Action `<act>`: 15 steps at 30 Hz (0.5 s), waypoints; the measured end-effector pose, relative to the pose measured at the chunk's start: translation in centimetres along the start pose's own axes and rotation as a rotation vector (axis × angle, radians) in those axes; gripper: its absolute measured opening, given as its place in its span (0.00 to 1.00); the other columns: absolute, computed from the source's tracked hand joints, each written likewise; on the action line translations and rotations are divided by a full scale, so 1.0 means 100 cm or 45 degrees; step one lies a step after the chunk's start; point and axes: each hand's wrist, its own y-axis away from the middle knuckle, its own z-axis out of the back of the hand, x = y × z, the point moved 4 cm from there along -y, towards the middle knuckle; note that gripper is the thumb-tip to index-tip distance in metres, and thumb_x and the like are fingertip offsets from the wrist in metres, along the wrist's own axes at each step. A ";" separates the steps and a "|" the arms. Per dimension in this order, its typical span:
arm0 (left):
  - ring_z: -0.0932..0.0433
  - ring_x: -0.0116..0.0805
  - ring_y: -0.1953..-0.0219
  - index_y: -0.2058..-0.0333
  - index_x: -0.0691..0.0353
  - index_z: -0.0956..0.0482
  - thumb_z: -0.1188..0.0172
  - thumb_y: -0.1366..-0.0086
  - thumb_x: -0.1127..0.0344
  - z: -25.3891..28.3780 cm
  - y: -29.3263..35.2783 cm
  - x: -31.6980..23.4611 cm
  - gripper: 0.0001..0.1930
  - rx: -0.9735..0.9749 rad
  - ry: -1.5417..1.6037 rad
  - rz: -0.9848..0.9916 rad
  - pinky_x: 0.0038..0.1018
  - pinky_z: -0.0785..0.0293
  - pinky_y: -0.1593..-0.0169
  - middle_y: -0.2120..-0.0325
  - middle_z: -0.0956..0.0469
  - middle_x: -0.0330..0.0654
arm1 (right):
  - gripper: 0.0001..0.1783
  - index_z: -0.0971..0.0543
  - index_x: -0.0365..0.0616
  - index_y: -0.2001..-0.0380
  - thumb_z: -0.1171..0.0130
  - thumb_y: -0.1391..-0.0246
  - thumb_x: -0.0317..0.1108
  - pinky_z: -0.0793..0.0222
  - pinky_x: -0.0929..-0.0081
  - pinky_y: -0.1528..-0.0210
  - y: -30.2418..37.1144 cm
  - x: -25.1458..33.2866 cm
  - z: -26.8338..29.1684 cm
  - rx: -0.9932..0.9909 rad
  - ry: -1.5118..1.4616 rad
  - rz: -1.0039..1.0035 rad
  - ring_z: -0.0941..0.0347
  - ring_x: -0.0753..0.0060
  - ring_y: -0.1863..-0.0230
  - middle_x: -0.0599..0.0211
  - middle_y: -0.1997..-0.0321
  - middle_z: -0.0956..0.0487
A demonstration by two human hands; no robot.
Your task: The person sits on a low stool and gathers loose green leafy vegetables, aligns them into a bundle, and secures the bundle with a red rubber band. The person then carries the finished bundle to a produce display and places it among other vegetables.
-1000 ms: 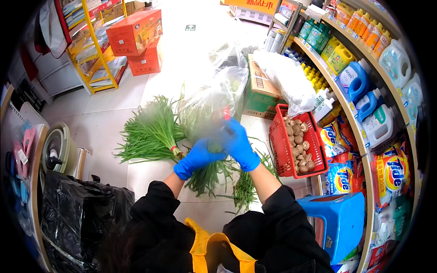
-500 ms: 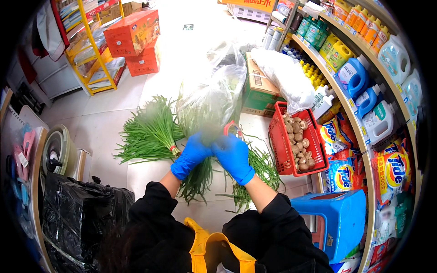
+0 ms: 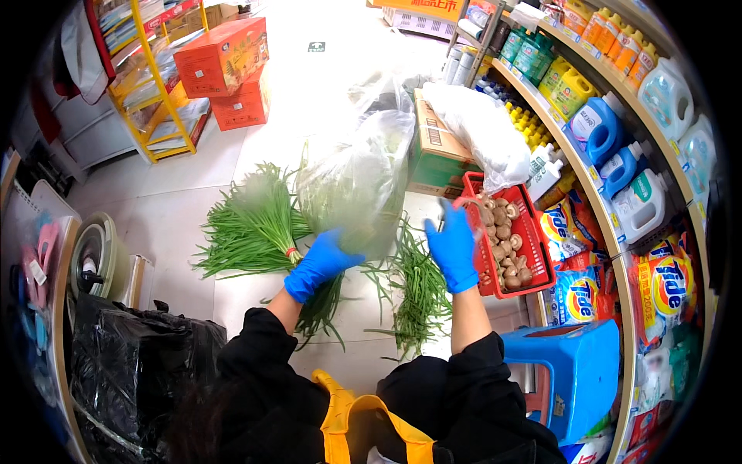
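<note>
My left hand (image 3: 325,259), in a blue glove, is over a bunch of long thin green leaves (image 3: 319,313), its thumb stretched away from the blurred fingers. Beside it lies a larger bunch of the same greens (image 3: 259,220), tied with a red band (image 3: 293,254). My right hand (image 3: 454,247), also gloved, is raised between loose greens (image 3: 417,298) and a red basket (image 3: 503,295) of brown mushrooms (image 3: 508,243). Its thumb and index finger are apart. A blurred red loop (image 3: 468,204) shows at its fingers, apparently held; its kind is unclear.
Beyond the hands stands a clear plastic bag (image 3: 359,174) of greens, near a cardboard box (image 3: 437,147) topped by a white bag. Shelves of detergent (image 3: 595,127) and a blue stool (image 3: 576,379) line the right. A black plastic-wrapped bundle (image 3: 139,371) lies at left.
My hands were together over the greens. Now the right hand has moved right toward the mushroom basket, with the red loop along. The left hand has shifted slightly left and its thumb has spread.
</note>
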 end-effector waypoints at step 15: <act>0.26 0.49 0.69 0.66 0.59 0.25 0.39 0.57 0.56 -0.010 0.005 0.003 0.19 0.097 -0.646 0.063 0.34 0.29 0.66 0.72 0.25 0.50 | 0.08 0.25 0.42 0.75 0.45 0.54 0.36 0.36 0.67 0.75 0.006 -0.019 -0.035 0.362 0.144 -0.091 0.32 0.59 0.79 0.57 0.78 0.27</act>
